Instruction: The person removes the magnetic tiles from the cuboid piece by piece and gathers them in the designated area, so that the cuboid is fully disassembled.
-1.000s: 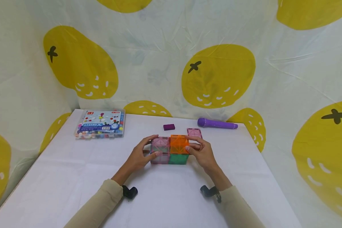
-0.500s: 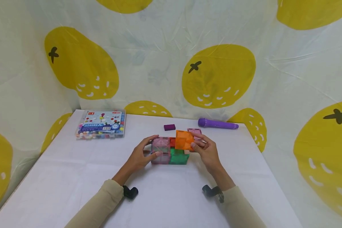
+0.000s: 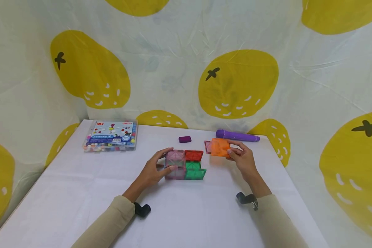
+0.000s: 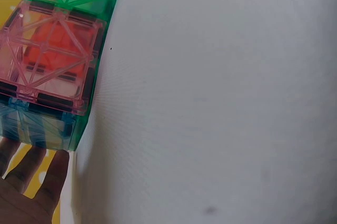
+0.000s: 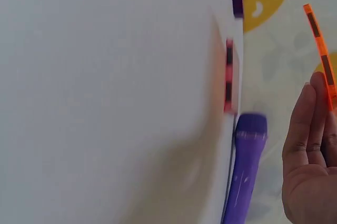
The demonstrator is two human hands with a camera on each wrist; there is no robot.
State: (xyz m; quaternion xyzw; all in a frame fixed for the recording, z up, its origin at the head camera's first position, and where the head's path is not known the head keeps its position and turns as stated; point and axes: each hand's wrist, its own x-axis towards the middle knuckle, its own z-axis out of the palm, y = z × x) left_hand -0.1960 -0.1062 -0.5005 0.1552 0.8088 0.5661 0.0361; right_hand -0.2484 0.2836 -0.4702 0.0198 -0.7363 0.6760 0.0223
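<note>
Holding the orange tile (image 3: 220, 147) w/ fingers pinched round its near edge, the right hand (image 3: 243, 159) keeps it above the pink tile (image 3: 208, 146); left hand (image 3: 151, 169) grips the tile block (image 3: 184, 164) on the surface (image 3: 186, 213), grip clamped on its left end.

light: bright, even | shadows: soft | wrist views: blurred | head view: sharp

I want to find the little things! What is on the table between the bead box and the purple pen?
In the head view, a small purple block lies between the bead box and the purple pen.
</note>
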